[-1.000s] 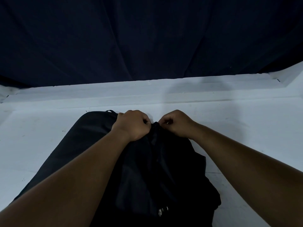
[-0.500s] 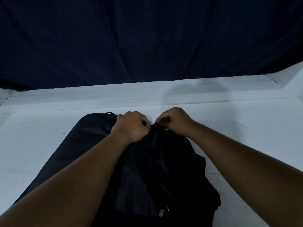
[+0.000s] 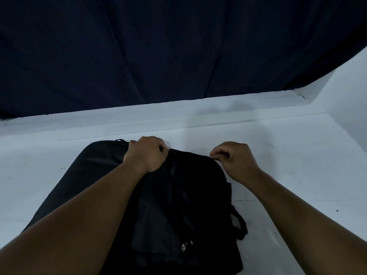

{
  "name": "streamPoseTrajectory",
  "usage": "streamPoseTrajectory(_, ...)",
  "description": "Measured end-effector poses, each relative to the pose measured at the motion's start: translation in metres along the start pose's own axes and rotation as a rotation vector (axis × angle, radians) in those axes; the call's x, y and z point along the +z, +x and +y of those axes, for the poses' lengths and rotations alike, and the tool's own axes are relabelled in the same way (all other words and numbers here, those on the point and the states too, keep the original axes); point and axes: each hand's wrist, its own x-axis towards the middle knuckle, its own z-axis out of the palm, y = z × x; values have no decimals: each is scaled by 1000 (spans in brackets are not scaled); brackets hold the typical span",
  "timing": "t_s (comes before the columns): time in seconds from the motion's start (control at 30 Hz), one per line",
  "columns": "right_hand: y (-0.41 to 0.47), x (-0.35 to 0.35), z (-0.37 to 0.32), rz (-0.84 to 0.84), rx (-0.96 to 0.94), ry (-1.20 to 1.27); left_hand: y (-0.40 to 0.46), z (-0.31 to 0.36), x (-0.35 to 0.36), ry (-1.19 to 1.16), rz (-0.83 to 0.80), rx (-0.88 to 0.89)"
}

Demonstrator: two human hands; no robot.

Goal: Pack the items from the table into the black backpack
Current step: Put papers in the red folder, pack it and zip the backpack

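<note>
Head camera view: a black backpack [image 3: 178, 205] lies flat on a white desk [image 3: 288, 159], its top edge pointing away from the wearer and its lower end running out of the bottom of the picture. The fabric is slack and creased, sagging between the two hands — it looks soft and light, likely to fold or slide on the smooth desk rather than hold its shape, so one hand probably has to pin it while the other works. The left hand [image 3: 147, 153] is closed in a fist over the top left of the bag, bunching cloth. The right hand [image 3: 234, 157] pinches something small and pale at the top right edge, thumb against forefinger, probably a zip pull, though it is too small to be sure. The best holds appear to be that top seam, the dark loop [image 3: 119, 140] peeping out beyond the left hand, and the strap [image 3: 239, 225] curling off the bag's right side. A small metal zip tab [image 3: 184, 247] glints low on the front panel. No brand, label or writing can be read anywhere on the bag. No loose items show on the desk around it. Behind, a dark blue curtain [image 3: 158, 52] hangs down to the desk's far ledge.
</note>
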Motion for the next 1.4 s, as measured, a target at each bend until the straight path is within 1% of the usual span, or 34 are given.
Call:
streamPoseTrajectory(0.13,-42,-14,-3,76,-6,-25,-1,-2,-1,30,-27,10)
streamPoseTrajectory(0.33,-114,-26,-17,137,76,-74,-3,-2,-3,55,-18,44)
streamPoseTrajectory(0.43,-153,-27,-28,166,45,-107,-6,0,-3,75,-4,70)
streamPoseTrajectory(0.5,-171,-25,-37,188,37,-135,-11,3,-5,135,24,108)
streamPoseTrajectory(0.57,-178,-21,-45,227,43,-153,-19,9,-5,216,106,229)
streamPoseTrajectory(0.6,-178,-19,-48,254,50,-156,-27,16,-3,191,150,338)
streamPoseTrajectory(0.63,-177,-18,-51,282,64,-155,-37,27,0,93,159,459)
streamPoseTrajectory(0.7,-176,-18,-55,317,97,-150,-70,55,9,-127,45,700)
streamPoseTrajectory(0.73,-177,-18,-56,321,104,-151,-88,71,17,-145,-32,798)
streamPoseTrajectory(0.77,-178,-18,-57,317,111,-156,-105,84,26,-108,-83,863)
streamPoseTrajectory(0.8,-181,-19,-58,305,119,-156,-117,95,37,-78,-99,888)
streamPoseTrajectory(0.93,-198,-13,-59,266,118,-200,-132,105,54,-145,-38,766)
streamPoseTrajectory(1.07,-216,-8,-55,294,108,-216,-128,106,47,-153,-106,774)
streamPoseTrajectory(1.1,-220,-8,-54,302,84,-208,-126,105,46,-155,-104,760)
streamPoseTrajectory(1.17,-228,-6,-55,296,46,-186,-122,105,45,-151,-47,726)
streamPoseTrajectory(1.3,-250,2,-61,182,67,-123,-120,105,54,-182,92,571)
streamPoseTrajectory(1.4,-265,0,-65,76,119,-29,-127,109,61,-210,82,471)
